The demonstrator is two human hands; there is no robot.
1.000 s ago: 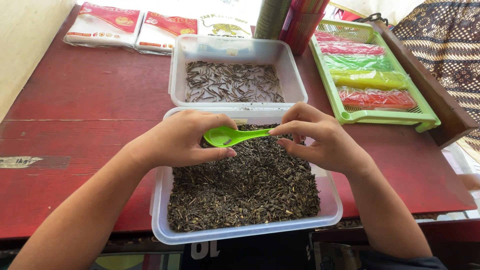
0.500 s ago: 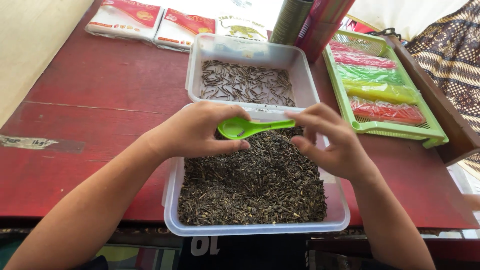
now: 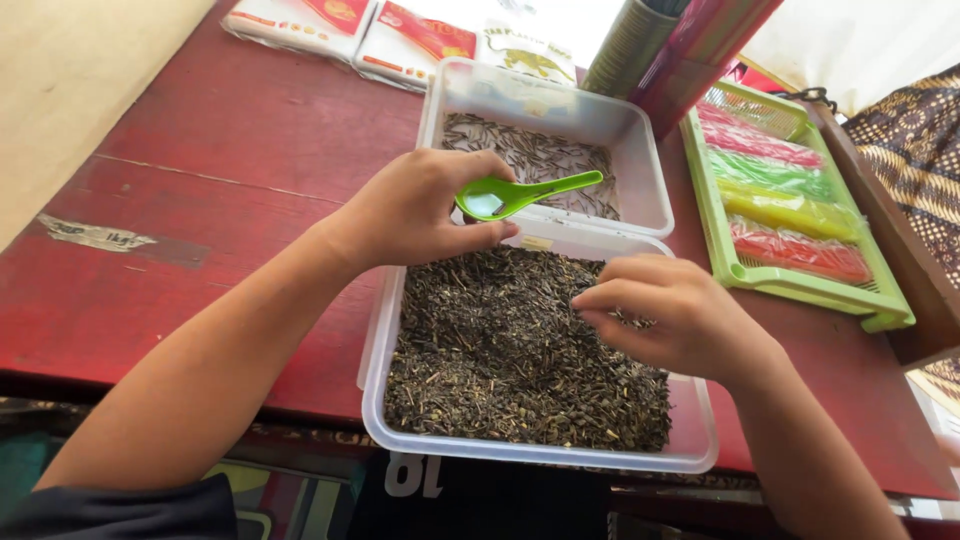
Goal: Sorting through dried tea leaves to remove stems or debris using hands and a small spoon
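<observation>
My left hand (image 3: 415, 210) holds a small green plastic spoon (image 3: 520, 192) by its bowl, handle pointing right, over the gap between two clear plastic tubs. The near tub (image 3: 540, 455) is full of dark dried tea leaves. My right hand (image 3: 670, 315) rests low on the leaves at the tub's right side, fingers curled and pinched together on the leaves. The far tub (image 3: 655, 200) holds a thin layer of pale, straight stems.
Both tubs stand on a red wooden table (image 3: 200, 190). A green tray (image 3: 880, 310) with bags of coloured strips lies at the right. White and red packets (image 3: 400, 40) and upright stacks of cups (image 3: 640, 45) stand at the back.
My right hand let go of the spoon's handle and dropped onto the leaves. My left hand kept the spoon and shifted toward the far tub. The camera tilted.
</observation>
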